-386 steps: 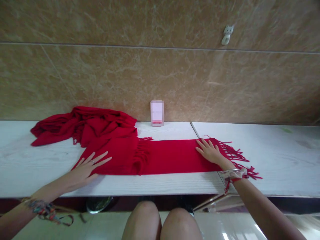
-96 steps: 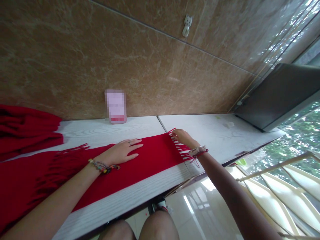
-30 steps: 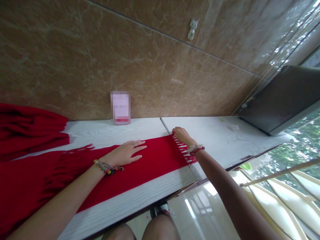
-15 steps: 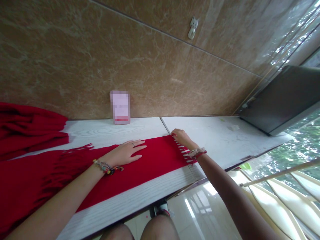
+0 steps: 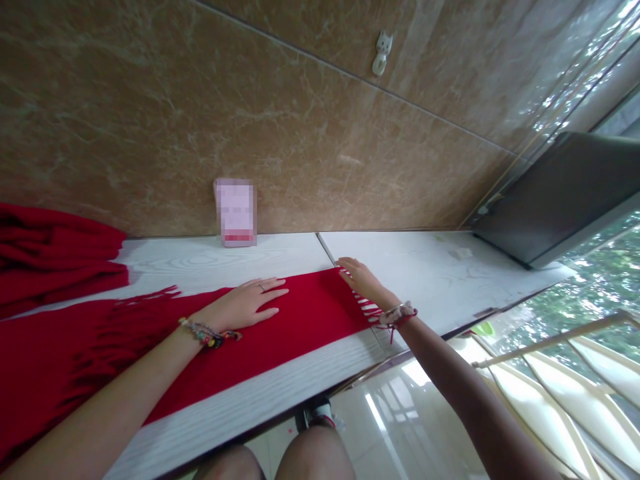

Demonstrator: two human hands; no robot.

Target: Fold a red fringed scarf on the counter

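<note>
A red fringed scarf (image 5: 305,303) lies lengthwise along the white wood-grain surface (image 5: 280,373). Flat on its middle rests my left hand (image 5: 243,305), fingers spread, a ring and a beaded bracelet on it. My right hand (image 5: 361,277) is at the scarf's right end, by the far corner, with its fingers stretched out over the white fringe gaps. Part of the fringe is hidden under that hand and wrist. Another fringed edge (image 5: 120,327) shows left of my left wrist, on top of the red cloth.
A bunched red cloth (image 5: 55,260) lies at the far left. Against the brown marbled wall (image 5: 300,133) stands a small pink box (image 5: 237,210), its face blurred. A dark grey appliance-like block (image 5: 555,193) stands at the right end. Beyond the front edge is a pale railing (image 5: 550,393).
My right hand's fingers have opened from a pinch on the scarf's far corner and now lie extended. My left hand stays flat on the scarf. The view has shifted slightly.
</note>
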